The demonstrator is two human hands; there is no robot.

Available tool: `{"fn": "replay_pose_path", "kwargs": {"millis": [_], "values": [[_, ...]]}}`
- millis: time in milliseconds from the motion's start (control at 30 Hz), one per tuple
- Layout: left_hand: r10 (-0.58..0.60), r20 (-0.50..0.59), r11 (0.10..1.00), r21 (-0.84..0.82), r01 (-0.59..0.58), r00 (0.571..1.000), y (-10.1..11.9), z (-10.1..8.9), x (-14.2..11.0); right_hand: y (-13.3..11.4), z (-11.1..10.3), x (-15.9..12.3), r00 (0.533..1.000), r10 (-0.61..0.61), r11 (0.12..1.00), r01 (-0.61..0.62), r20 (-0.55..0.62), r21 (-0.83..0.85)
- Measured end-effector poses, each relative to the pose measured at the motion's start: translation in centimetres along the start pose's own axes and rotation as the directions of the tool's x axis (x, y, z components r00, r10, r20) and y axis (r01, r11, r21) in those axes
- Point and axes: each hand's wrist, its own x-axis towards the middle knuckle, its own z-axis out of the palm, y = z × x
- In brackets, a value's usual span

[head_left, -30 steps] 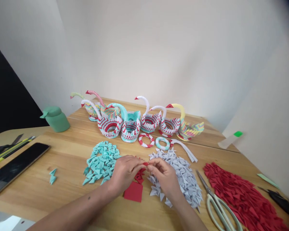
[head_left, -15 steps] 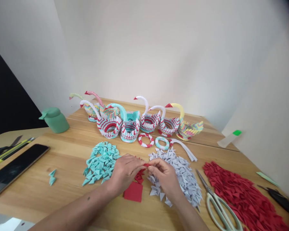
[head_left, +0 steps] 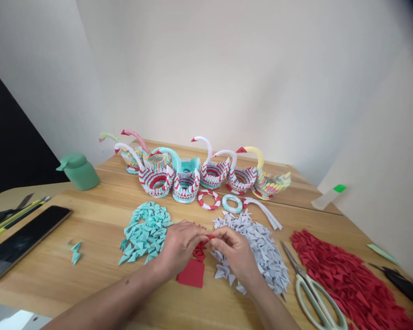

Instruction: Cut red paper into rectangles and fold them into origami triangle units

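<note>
Between the fingertips of both hands is a small piece of red paper (head_left: 209, 237), mostly covered by the fingers. My left hand (head_left: 183, 243) pinches its left end and my right hand (head_left: 234, 250) its right end. Just below them lies a stack of red paper rectangles (head_left: 191, 273). Several folded red pieces (head_left: 199, 253) lie behind the fingers, partly hidden. Left of my left hand spreads a pile of turquoise folded paper triangles (head_left: 146, 233). A pile of pale grey folded triangles (head_left: 266, 256) lies under and beside my right hand.
Several paper swans (head_left: 156, 181) stand along the back, with a red-white ring (head_left: 209, 200), a turquoise-white ring (head_left: 231, 204) and a white swan neck (head_left: 263, 211) before them. Right are scissors (head_left: 313, 293) and a red triangle pile (head_left: 347, 275); left, a phone (head_left: 25, 240) and green container (head_left: 78, 172).
Both hands stay in nearly the same place, still pinching the red paper. Only slight finger movement and a tiny shift of the view show.
</note>
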Motion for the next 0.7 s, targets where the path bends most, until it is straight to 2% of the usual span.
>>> {"fn": "replay_pose_path", "kwargs": {"millis": [100,200,267,333,400,500,600,700], "values": [[-0.137,0.057,0.989,-0.044,0.14,0.989,0.1,0.0,0.1,0.0,0.1,-0.1,0.997,-0.075,0.992,0.074,-0.007,-0.105],[-0.201,0.09,0.974,-0.091,0.209,0.975,0.3,-0.1,0.2,-0.2,0.2,-0.3,0.986,-0.166,0.969,0.166,0.013,-0.185],[-0.261,0.112,0.934,-0.222,0.28,0.959,0.5,0.1,0.2,-0.5,0.3,-0.5,0.976,-0.217,0.947,0.218,0.027,-0.236],[-0.35,0.17,0.803,-0.453,0.389,0.921,0.7,0.3,0.3,-0.6,0.3,-0.6,0.958,-0.287,0.908,0.282,0.031,-0.311],[-0.431,0.27,0.573,-0.655,0.493,0.861,0.9,0.7,0.3,-0.6,0.3,-0.7,0.927,-0.375,0.851,0.357,0.03,-0.386],[-0.462,0.395,0.267,-0.792,0.55,0.794,1.1,1.1,0.2,-0.2,0.1,-0.8,0.877,-0.479,0.768,0.439,0.037,-0.466],[-0.454,0.466,0.103,-0.819,0.565,0.759,1.2,1.2,0.1,0.1,0.0,-0.7,0.851,-0.523,0.722,0.472,0.047,-0.506],[-0.459,0.517,0.023,-0.806,0.592,0.722,1.1,1.2,0.1,0.3,0.0,-0.5,0.812,-0.578,0.665,0.527,0.083,-0.529]]}}
